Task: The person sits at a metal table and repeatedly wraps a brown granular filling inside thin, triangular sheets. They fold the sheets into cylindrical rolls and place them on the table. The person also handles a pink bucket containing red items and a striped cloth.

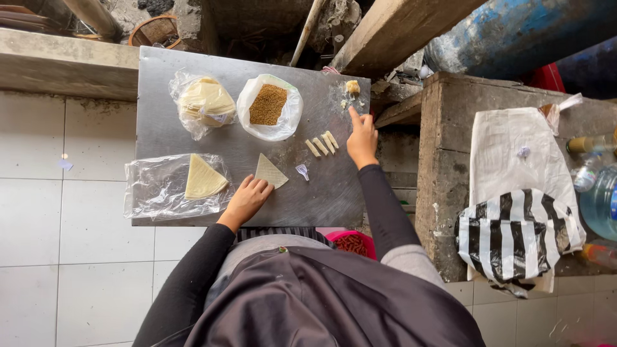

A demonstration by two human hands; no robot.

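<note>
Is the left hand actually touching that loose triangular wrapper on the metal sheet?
Touching. The head view shows the left hand with its fingertips resting on the lower edge of the triangular wrapper, with no gap visible between them.

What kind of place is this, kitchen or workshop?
Likely a makeshift outdoor food-prep spot. A metal sheet serves as the worktop, holding triangular wrappers, a bag of filling and rolled pieces. Rough concrete ledges and rubble surround it.
</note>
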